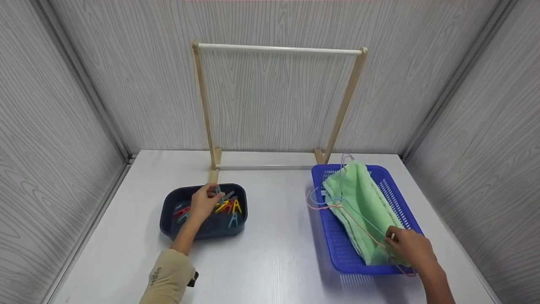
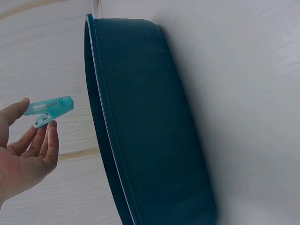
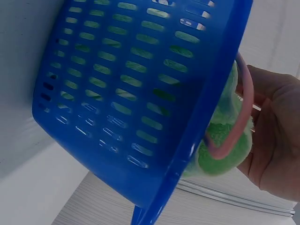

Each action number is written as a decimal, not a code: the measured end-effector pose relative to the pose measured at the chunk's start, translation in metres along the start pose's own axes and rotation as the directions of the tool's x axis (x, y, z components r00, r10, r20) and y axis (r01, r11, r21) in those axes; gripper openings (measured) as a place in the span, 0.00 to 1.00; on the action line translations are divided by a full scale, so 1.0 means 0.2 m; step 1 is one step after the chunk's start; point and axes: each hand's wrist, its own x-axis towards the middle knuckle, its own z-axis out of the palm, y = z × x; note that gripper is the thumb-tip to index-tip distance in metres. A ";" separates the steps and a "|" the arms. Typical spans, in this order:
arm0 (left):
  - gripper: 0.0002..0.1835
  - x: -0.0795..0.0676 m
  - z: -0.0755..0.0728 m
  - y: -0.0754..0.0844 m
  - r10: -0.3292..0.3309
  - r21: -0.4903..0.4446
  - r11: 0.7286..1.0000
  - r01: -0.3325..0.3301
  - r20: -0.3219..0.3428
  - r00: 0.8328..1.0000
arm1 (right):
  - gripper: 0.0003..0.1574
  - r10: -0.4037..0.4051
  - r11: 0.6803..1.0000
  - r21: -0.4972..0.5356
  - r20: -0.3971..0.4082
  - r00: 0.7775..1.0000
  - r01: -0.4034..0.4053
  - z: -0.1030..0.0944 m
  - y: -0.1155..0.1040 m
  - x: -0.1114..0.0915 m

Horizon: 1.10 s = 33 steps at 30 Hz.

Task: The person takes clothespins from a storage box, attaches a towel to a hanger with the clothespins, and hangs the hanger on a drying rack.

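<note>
My left hand point(image 1: 204, 202) pinches a teal clothespin point(image 2: 51, 108) between thumb and fingers, above the dark blue tub point(image 1: 168, 211). Red, yellow and blue clothespins point(image 1: 234, 219) lie in that tub. On the right, a blue plastic basket point(image 1: 337, 253) holds a folded light green towel point(image 1: 363, 190). Across the towel lie a pink hanger point(image 1: 358, 226) and a blue hanger point(image 1: 367, 218), their hooks reaching past the basket's left rim. My right hand point(image 1: 413, 249) is at the basket's near right, its curled fingers on the blue hanger's arm; in the right wrist view the fingertips are hidden behind the towel.
A wooden rack with a white top bar point(image 1: 278, 49) stands at the back of the white table point(image 1: 274, 253). Another hanger point(image 1: 346, 157) shows at the basket's far end. Wood-grain panels point(image 1: 498, 126) enclose the table at the back and sides.
</note>
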 end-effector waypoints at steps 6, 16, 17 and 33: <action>0.19 0.00 0.00 -0.01 0.003 -0.003 1.000 -0.003 -0.007 1.000 | 0.05 0.039 0.998 0.041 0.043 0.998 -0.041 -0.03 0.03 -0.04; 0.18 0.01 0.00 -0.01 -0.002 0.006 1.000 0.002 -0.006 1.000 | 0.07 0.098 0.993 0.088 -0.165 0.981 -0.085 -0.12 0.09 -0.12; 0.18 0.01 0.00 0.00 0.000 0.005 1.000 0.000 -0.004 1.000 | 0.08 0.115 0.989 0.111 -0.193 0.974 -0.094 -0.13 0.09 -0.12; 0.19 0.01 0.02 0.00 -0.012 0.010 1.000 0.012 0.011 1.000 | 0.09 -0.005 0.998 0.045 -0.705 0.709 0.052 -0.06 0.11 -0.04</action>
